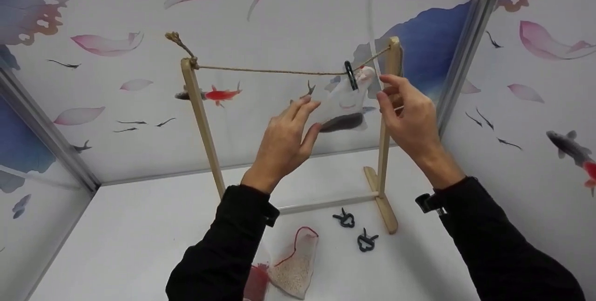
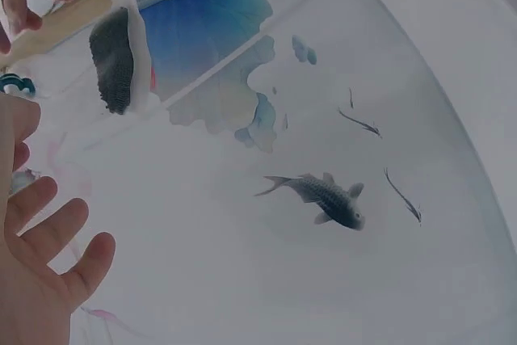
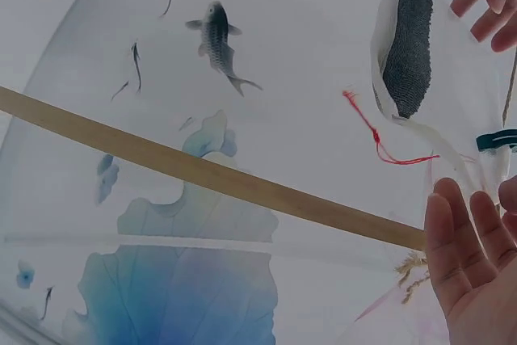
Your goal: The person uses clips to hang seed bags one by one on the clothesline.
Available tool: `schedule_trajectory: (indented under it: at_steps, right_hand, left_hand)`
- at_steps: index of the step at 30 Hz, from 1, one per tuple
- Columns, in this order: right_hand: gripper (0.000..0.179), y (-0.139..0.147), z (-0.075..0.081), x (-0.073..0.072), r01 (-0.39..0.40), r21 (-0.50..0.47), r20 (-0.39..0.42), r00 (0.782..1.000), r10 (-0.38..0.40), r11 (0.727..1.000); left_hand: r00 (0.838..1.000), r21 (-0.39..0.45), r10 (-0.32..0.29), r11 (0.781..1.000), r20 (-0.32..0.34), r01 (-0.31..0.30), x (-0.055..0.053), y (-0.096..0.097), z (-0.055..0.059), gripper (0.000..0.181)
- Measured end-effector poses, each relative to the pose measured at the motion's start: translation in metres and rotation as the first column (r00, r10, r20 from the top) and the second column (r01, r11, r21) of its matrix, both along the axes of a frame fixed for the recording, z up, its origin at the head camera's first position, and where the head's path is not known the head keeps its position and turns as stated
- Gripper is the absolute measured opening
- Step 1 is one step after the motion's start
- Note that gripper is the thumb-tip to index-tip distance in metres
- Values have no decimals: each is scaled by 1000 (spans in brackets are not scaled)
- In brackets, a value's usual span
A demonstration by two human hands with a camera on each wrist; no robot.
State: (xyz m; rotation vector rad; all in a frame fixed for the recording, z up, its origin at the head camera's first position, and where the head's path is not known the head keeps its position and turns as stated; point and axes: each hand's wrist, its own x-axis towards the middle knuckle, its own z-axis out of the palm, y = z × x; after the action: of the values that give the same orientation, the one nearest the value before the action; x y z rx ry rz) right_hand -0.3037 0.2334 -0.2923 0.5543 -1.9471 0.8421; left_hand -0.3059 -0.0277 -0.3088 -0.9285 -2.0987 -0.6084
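Note:
A sheer white pouch (image 1: 344, 103) with dark grain-like contents hangs from a twine line (image 1: 265, 71), held near its top by a dark green clip (image 1: 350, 75). My left hand (image 1: 286, 140) is at the pouch's left side, fingers loosely extended and gripping nothing; whether the fingertips touch it I cannot tell. To the right of the pouch, near the wooden post, is my right hand (image 1: 412, 117). The right wrist view shows that hand's fingers (image 3: 456, 232) relaxed and apart. A red drawstring (image 3: 376, 135) dangles beside the pouch there.
Wooden posts (image 1: 201, 114) carry the line, joined low down by a white bar (image 1: 330, 202). On the white table lie two dark clips (image 1: 345, 219), a pouch of pale grains (image 1: 295, 268) with a red string, and a reddish pouch (image 1: 256, 282). Patterned panels enclose the table.

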Motion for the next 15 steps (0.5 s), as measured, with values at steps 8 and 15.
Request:
schedule_trajectory:
  at_steps: [8,15]
  right_hand:
    - [20,11,-37,15,-96,125,-7,995,98,988]
    - [21,27,-83,22,-285,285,287,936,202,915]
  left_hand:
    - [1000,48,-3,999,-15,3,12,-10,-42,42]
    - [998,129,-27,992,63,19,25,-14,-85,44]
